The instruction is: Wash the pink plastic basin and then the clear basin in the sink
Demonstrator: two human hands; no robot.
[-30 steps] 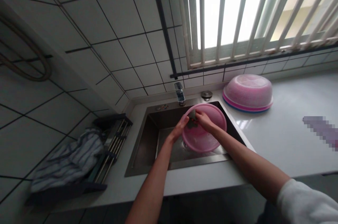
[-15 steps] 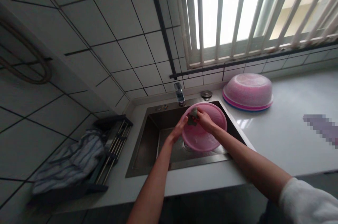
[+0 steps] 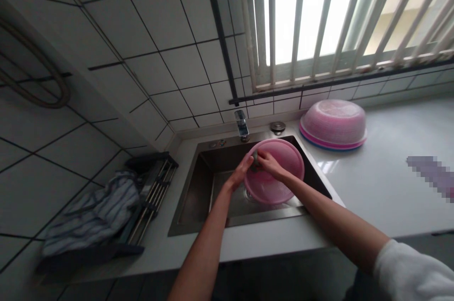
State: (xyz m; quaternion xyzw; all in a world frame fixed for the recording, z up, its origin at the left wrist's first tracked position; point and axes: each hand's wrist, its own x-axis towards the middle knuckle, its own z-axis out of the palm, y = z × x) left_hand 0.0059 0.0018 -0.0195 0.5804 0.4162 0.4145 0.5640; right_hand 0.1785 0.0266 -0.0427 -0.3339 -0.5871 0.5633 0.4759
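Note:
A round pink colander is tilted over the steel sink, its inside facing me. My left hand is closed on its left rim. Inside the colander near that rim, my right hand is closed on a small grey-green cloth, pressed against the wall close to my left fingers. Most of the cloth is hidden by my right fingers.
Behind the sink stands a chrome faucet, with a round metal drain strainer beside it. Stacked pink basins lie upside down at right. A dark rack with a striped cloth is at left.
My right hand has shifted left with the cloth, nearer to my left hand, and less of the cloth shows. The colander and my left hand have hardly moved.

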